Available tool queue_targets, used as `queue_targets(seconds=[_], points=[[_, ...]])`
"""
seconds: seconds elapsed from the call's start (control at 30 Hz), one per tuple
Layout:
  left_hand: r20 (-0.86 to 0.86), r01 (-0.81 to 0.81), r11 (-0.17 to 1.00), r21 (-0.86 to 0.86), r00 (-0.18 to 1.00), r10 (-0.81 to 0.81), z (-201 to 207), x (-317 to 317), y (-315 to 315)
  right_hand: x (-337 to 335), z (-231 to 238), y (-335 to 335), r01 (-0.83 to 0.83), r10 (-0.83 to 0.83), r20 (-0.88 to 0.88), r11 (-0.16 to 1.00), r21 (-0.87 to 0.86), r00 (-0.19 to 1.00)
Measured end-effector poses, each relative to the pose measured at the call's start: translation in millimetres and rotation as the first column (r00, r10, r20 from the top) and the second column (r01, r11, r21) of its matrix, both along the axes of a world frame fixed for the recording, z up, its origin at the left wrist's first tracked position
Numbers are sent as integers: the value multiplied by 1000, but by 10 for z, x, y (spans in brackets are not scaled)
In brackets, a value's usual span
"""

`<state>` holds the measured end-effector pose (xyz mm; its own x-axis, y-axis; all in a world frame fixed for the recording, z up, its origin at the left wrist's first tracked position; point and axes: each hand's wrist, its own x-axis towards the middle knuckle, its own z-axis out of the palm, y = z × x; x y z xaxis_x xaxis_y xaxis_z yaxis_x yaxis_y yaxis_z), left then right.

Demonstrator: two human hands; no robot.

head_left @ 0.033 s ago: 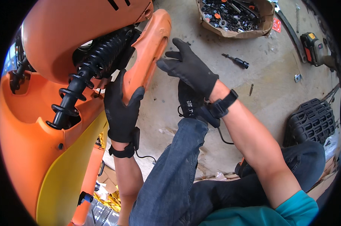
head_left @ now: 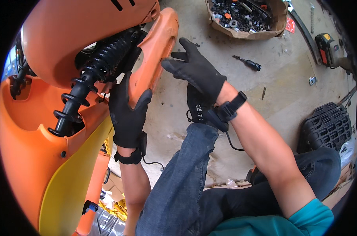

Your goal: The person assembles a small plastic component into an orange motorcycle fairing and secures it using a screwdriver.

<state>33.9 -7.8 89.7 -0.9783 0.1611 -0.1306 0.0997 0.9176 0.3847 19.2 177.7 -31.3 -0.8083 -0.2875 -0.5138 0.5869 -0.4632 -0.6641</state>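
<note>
An elongated orange plastic cover with a slot along its right side slants upward beside a black coil-spring shock absorber. My left hand, in a black glove, grips the cover's lower end, thumb on the near face and the other fingers around its left side. My right hand, gloved the same way, is at the cover's right edge with its fingers spread. Its lowest fingertips reach the edge; whether they touch I cannot tell. Above the shock absorber curves a large orange body panel.
A cardboard box of mixed fasteners stands at the far side. On the concrete floor lie a black-handled bit, a cordless power tool, a metal clip and a black grid-patterned part. A yellow panel is at left.
My right hand has shifted very slightly left and away from me, along the cover's edge. The left hand keeps its grip.
</note>
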Motion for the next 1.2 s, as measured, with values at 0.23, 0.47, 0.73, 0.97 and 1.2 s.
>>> queue_targets(seconds=[0.23, 0.47, 0.73, 0.97, 1.2], points=[[-16, -12, 1000, -15, 1000, 12, 2, -78, 53, -229, -56, -266, 164, -180, -2, 904, -396, 984], [-105, 44, 995, -87, 993, -53, -43, -67, 53, -281, -126, -299, 180, -200, 14, 850, -494, 980], [-195, 78, 980, -185, 974, -115, -88, -61, 138, -234, -64, -171, 250, -297, -37, 858, -448, 954], [-299, 91, 932, -352, 932, -204, -81, -104, 160, -357, -13, -216, 273, -351, -112, 861, -429, 930], [-308, -28, 830, -557, 935, -175, -63, -48, 172, -392, 48, -228, 309, -389, -111, 849, -428, 915]])
